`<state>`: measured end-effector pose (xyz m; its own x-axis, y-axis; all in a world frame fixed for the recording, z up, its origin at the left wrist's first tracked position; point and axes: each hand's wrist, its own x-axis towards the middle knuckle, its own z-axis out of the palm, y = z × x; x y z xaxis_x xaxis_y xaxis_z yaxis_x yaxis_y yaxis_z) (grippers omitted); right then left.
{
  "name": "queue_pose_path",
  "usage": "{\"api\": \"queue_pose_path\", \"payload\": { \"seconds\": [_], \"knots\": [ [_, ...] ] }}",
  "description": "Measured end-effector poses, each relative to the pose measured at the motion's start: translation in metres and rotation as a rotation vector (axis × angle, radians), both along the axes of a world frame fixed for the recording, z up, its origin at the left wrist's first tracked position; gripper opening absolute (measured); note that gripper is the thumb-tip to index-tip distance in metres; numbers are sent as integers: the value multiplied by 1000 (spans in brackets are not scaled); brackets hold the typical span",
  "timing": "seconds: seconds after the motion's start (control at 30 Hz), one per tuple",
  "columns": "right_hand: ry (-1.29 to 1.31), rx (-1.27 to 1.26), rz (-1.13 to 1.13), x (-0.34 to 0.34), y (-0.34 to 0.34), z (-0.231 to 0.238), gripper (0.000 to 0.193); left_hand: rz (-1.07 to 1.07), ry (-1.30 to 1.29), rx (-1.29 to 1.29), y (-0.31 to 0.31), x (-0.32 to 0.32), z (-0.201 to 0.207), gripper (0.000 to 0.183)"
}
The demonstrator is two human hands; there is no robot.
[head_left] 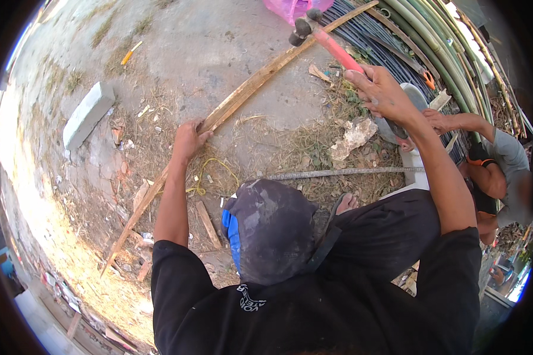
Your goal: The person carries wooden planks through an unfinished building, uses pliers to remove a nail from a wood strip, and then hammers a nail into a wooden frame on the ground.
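My left hand [189,141] is closed around a long, narrow wooden strip [260,76], which runs slantwise from the lower left to the upper right. Up at the right, my right hand [380,92] grips a hammer by its red handle [336,50]. The dark, double-ended hammer head [304,27] appears over the far part of the strip; whether it touches the wood I cannot tell. A ribbed steel bar [343,173] lies between my hands and my bent legs, its left end hidden behind my dusty knee [272,228].
A pale block [89,115] and a yellow-handled tool [131,53] lie at left. Dark rods [352,29], bamboo poles [426,35] and a pink bag [293,8] are at the far right. A rubble chunk [354,141] lies near my right arm. Another person [503,160] crouches at right.
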<state>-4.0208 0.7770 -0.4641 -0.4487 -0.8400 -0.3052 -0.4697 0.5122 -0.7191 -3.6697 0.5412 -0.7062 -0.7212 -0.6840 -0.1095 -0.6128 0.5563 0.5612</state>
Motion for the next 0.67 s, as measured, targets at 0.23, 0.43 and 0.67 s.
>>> {"api": "queue_pose_path", "payload": {
  "seconds": [0.23,0.43,0.67],
  "knots": [
    [-120,31,-76,-2,7,2,35,-57,74,-261,9,14,-17,22],
    [-184,17,-46,3,-2,0,32,167,164,-409,57,3,-20,38],
    [-162,43,21,5,1,2,37,119,59,-34,46,8,-29,51]
  ]
}}
